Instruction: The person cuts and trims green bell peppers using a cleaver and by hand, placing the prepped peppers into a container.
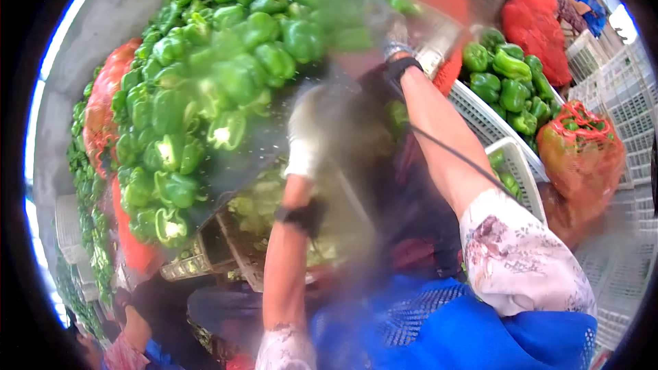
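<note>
A heap of green bell peppers (274, 62) lies on a dark work surface (240, 154); several at the near edge show pale cut sides. My left hand (305, 130), in a white glove, is over the surface just right of the heap, its fingers smeared. Farther forward and to the right, my right hand (394, 31) reaches out beside a blurred green patch. Whether either hand holds anything is hidden by the blur and the smudged lens.
Right of my arm, a white basket (480, 120) holds whole peppers, next to red mesh bags (582, 144) and stacked crates (617, 82). Pale green pieces (308, 226) lie below the surface. One person (586, 7) sits at upper right, another (133, 336) at lower left.
</note>
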Tool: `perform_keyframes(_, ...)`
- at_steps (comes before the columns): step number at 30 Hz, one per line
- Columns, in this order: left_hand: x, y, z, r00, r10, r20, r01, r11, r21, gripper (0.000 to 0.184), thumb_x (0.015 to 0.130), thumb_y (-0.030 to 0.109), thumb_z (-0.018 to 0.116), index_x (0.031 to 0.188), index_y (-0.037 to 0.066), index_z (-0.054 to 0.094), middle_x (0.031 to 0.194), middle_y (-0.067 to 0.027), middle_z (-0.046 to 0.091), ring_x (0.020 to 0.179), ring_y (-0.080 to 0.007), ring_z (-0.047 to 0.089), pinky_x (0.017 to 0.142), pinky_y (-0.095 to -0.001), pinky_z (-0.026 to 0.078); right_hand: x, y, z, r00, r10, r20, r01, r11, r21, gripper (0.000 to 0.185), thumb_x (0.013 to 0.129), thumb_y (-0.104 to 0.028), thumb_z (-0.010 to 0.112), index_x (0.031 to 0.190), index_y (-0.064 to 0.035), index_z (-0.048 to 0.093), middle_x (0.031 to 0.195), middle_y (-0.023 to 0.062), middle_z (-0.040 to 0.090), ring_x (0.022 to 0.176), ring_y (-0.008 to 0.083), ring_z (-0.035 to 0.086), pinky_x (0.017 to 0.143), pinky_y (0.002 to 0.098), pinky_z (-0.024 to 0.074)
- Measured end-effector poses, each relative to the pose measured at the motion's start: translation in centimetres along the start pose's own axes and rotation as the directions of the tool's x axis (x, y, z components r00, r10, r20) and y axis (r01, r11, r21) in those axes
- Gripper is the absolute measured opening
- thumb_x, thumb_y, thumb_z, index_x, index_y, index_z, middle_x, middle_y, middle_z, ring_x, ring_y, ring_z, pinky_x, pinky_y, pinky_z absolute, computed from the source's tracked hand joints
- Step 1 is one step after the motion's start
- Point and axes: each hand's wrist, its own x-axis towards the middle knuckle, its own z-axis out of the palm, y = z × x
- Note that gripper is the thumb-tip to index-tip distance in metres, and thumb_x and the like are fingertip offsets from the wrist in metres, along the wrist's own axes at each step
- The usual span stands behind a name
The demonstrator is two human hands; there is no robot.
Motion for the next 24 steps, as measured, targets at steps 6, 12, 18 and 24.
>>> perform_keyframes(6,0.4,-4.4,8.5,0.887,-0.224,0.404,0.399,0.813,-0.425,0.033,0.089,0.014,0.069,0.120,0.004,0.066,0.106,-0.0079,0.070,0.096,-0.0153,0.063,0.085,-0.0297,0.051,-0.3,6.6,-1.9,0.991,-0.013,-0.136,0.017,1.000,0.023,0.037,0.095,-0.031,0.061,0.125,-0.0108,0.064,0.107,0.0195,0.070,0.086,0.0318,0.067,0.077,0.0429,0.0513)
perform_keyframes(12,-3.1,-8.3,5.8,0.949,-0.198,0.246,0.014,0.805,0.593,0.024,0.087,0.012,0.063,0.109,0.004,0.071,0.095,-0.0105,0.072,0.084,-0.0187,0.065,0.080,-0.0333,0.052,0.2,7.5,-4.0,0.968,-0.198,0.152,0.205,0.978,-0.032,0.040,0.093,-0.029,0.061,0.127,-0.0087,0.062,0.094,0.0128,0.068,0.076,0.0260,0.062,0.069,0.0374,0.0496)
perform_keyframes(18,-7.5,-3.9,-0.1,0.989,-0.072,0.132,0.027,0.947,0.320,0.028,0.088,-0.003,0.054,0.107,0.006,0.072,0.098,-0.0087,0.072,0.084,-0.0162,0.067,0.074,-0.0301,0.055,-6.1,6.4,-6.5,0.866,-0.128,0.483,0.227,0.962,-0.152,0.043,0.090,-0.026,0.062,0.129,-0.0082,0.061,0.099,0.0128,0.067,0.082,0.0259,0.061,0.073,0.0375,0.0487)
perform_keyframes(24,-13.8,-3.5,-11.1,0.967,-0.239,-0.090,0.255,0.913,0.319,0.026,0.089,-0.002,0.053,0.107,0.002,0.071,0.097,-0.0049,0.071,0.083,-0.0114,0.064,0.076,-0.0262,0.053,-11.3,6.1,-9.4,0.691,0.045,0.721,0.159,0.964,-0.212,0.047,0.087,-0.023,0.063,0.131,-0.0077,0.059,0.103,0.0129,0.065,0.088,0.0258,0.060,0.078,0.0376,0.0478)
